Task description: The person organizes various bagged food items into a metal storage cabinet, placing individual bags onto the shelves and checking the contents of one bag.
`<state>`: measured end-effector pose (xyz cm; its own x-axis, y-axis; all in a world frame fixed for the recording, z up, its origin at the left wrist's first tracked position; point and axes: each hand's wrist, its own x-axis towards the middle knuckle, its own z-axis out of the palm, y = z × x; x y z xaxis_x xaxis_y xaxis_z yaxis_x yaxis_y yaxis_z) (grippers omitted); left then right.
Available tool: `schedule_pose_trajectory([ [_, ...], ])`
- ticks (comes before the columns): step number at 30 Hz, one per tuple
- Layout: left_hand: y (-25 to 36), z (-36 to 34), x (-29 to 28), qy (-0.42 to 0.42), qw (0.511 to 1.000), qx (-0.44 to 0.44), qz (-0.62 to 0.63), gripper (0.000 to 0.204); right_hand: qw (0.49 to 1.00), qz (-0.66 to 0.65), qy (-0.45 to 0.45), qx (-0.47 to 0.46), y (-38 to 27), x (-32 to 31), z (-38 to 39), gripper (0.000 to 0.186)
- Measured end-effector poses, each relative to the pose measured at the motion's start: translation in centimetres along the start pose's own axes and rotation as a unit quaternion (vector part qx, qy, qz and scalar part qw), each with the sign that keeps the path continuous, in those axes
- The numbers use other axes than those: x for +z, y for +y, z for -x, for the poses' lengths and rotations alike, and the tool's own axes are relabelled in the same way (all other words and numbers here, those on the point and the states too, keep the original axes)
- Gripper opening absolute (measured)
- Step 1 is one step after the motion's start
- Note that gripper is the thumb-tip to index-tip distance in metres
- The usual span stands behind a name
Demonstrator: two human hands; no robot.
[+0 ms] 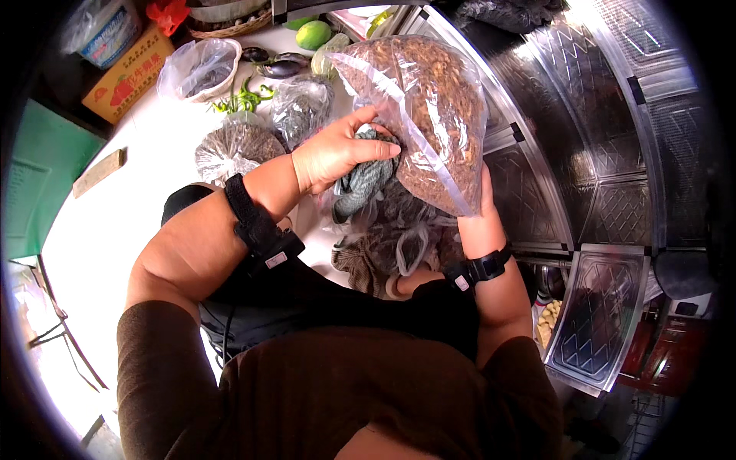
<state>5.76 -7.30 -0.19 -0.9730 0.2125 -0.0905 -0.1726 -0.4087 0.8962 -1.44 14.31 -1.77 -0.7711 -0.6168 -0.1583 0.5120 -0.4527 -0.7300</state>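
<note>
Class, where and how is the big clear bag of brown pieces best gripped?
Probably by its lower sides, one hand from left, one from right: the bag bulges wide and its plastic looks wrinkled. The right hand is at its lower right edge.

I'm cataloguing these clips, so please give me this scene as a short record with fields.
Held item: large clear plastic bag of brown, crumbly pieces
Right hand: at the bag's lower right side, partly hidden behind it
Left hand: at a grey-green cloth, beside the bag; exact grip unclear
Wrists: black strap on the left, another on the right
Produce beyond: green peppers, dark eggplants, green fruit
Far left: cardboard box
Right side: patterned metal panels
</note>
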Motion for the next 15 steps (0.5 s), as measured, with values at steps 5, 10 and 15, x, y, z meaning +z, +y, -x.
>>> schedule_pose_trajectory([
  [5, 0.2, 0.4, 0.0, 0.029, 0.999, -0.028, 0.0, 0.062, 0.999, -0.011, 0.047, 0.015, 0.3, 0.4, -0.4, 0.04],
  [10, 0.5, 0.5, -0.2, 0.029, 0.999, -0.032, -0.019, 0.067, 0.998, 0.018, 0.051, 0.01, 0.4, 0.5, -0.6, 0.038],
  [15, 1.2, 1.0, 0.1, 0.036, 0.999, -0.035, 0.013, 0.066, 0.999, -0.001, 0.041, 0.026, 0.6, 0.5, -1.0, 0.037],
])
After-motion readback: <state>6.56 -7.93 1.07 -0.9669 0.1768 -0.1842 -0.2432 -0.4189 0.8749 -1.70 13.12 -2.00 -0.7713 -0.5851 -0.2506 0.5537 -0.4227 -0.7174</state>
